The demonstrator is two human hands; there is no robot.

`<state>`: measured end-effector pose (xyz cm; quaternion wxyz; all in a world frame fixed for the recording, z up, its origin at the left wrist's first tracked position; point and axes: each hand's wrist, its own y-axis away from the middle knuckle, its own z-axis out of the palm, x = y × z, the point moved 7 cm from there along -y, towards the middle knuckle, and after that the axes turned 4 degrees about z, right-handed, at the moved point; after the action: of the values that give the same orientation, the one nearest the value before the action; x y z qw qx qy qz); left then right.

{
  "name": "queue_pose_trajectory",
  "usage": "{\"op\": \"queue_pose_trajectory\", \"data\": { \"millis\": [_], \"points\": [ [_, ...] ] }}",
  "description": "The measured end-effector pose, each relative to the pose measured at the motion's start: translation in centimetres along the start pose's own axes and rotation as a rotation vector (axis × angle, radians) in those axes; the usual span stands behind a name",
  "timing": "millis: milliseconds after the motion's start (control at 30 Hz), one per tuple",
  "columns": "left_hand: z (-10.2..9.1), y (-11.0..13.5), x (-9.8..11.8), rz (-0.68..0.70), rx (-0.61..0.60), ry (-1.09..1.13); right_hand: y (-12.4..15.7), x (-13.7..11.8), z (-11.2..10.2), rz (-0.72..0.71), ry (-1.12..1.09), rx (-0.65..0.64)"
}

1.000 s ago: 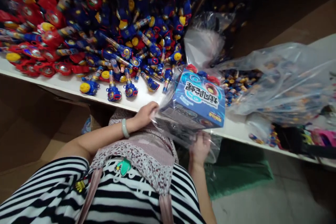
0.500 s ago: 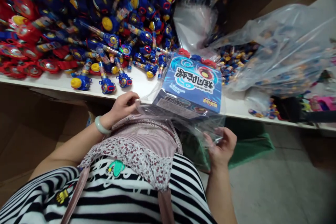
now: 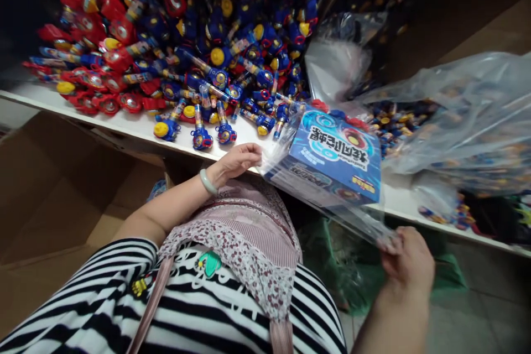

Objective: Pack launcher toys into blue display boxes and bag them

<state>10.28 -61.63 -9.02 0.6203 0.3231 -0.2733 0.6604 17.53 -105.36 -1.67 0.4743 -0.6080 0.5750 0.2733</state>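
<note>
A blue printed box (image 3: 337, 157) sits at the front edge of the white shelf, inside a clear plastic bag (image 3: 352, 220). My left hand (image 3: 239, 161) pinches the bag's left corner, close to the box. At the lower right, my right hand (image 3: 409, 257) is closed on the other end of the bag's mouth. Between both hands the plastic is stretched into a taut band along the box's near side. Red and blue toy parts (image 3: 338, 115) show just behind the box.
Piles of blue toys (image 3: 257, 61) and red toys (image 3: 89, 80) cover the white shelf (image 3: 182, 144). A large clear bag of small toys (image 3: 477, 121) lies at right. Below are a cardboard box (image 3: 50, 193) at left and a green bag (image 3: 357, 287).
My right hand has moved down and to the right, closing on the bag and pulling its mouth taut. The view has shifted, so the shelf and box appear further right and lower.
</note>
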Motion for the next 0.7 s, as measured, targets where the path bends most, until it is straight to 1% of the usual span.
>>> {"op": "queue_pose_trajectory", "data": {
  "millis": [33, 67, 100, 133, 167, 200, 233, 267, 300, 333, 367, 400, 433, 467, 500, 533, 567, 600, 633, 667, 700],
  "points": [
    [0.1, 0.0, -0.2, -0.014, 0.016, 0.025, -0.5, -0.3, -0.6, 0.037, 0.073, 0.069],
    [0.1, 0.2, -0.4, -0.021, 0.039, 0.04, -0.8, -1.6, -1.3, 0.02, 0.194, 0.17],
    [0.1, 0.4, -0.5, -0.021, 0.072, 0.049, -0.6, -4.0, -1.6, -0.07, 0.345, 0.283],
    [0.1, 0.7, -0.5, -0.011, 0.113, 0.054, 0.0, -7.2, -1.0, -0.216, 0.478, 0.36],
    [0.0, 1.0, -0.5, 0.01, 0.155, 0.05, 1.3, -11.0, 0.7, -0.435, 0.605, 0.401],
    [0.1, 1.3, -0.4, 0.036, 0.189, 0.036, 2.6, -14.2, 3.3, -0.59, 0.583, 0.331],
    [0.2, 1.6, -0.3, 0.068, 0.213, 0.013, 3.9, -16.9, 7.0, -0.683, 0.51, 0.12],
    [0.3, 1.9, -0.1, 0.103, 0.228, -0.017, 5.6, -19.3, 11.4, -0.777, 0.464, -0.149],
    [0.5, 2.1, 0.1, 0.14, 0.232, -0.056, 7.7, -21.3, 15.6, -0.904, 0.465, -0.366],
    [0.6, 2.3, 0.3, 0.176, 0.229, -0.102, 9.5, -22.7, 19.3, -1.003, 0.535, -0.483],
    [0.8, 2.4, 0.7, 0.213, 0.219, -0.157, 10.3, -23.3, 22.5, -1.028, 0.641, -0.522],
    [0.9, 2.6, 1.1, 0.252, 0.203, -0.222, 10.8, -23.4, 25.3, -1.031, 0.728, -0.574],
    [1.0, 2.7, 1.6, 0.294, 0.179, -0.293, 10.9, -23.2, 27.4, -1.024, 0.81, -0.608],
    [1.2, 2.9, 2.2, 0.337, 0.146, -0.366, 10.7, -22.8, 28.9, -1.012, 0.862, -0.645],
    [1.4, 3.1, 2.7, 0.379, 0.104, -0.432, 10.5, -22.4, 29.8, -1.003, 0.881, -0.691],
    [1.6, 3.3, 3.1, 0.416, 0.056, -0.486, 10.2, -22.2, 30.1, -0.991, 0.869, -0.737],
    [1.8, 3.4, 3.5, 0.445, 0.007, -0.523, 9.8, -22.2, 29.8, -0.967, 0.826, -0.773],
    [1.8, 3.6, 3.7, 0.462, -0.037, -0.543, 9.3, -22.3, 29.0, -0.927, 0.752, -0.802],
    [1.7, 3.7, 3.7, 0.466, -0.065, -0.549, 8.8, -22.6, 27.5, -0.87, 0.652, -0.828],
    [1.4, 3.7, 3.5, 0.457, -0.076, -0.537, 8.1, -22.8, 25.6, -0.8, 0.54, -0.846],
    [1.0, 3.6, 3.3, 0.438, -0.067, -0.509, 7.3, -22.8, 23.1, -0.721, 0.442, -0.823]
  ]
}}
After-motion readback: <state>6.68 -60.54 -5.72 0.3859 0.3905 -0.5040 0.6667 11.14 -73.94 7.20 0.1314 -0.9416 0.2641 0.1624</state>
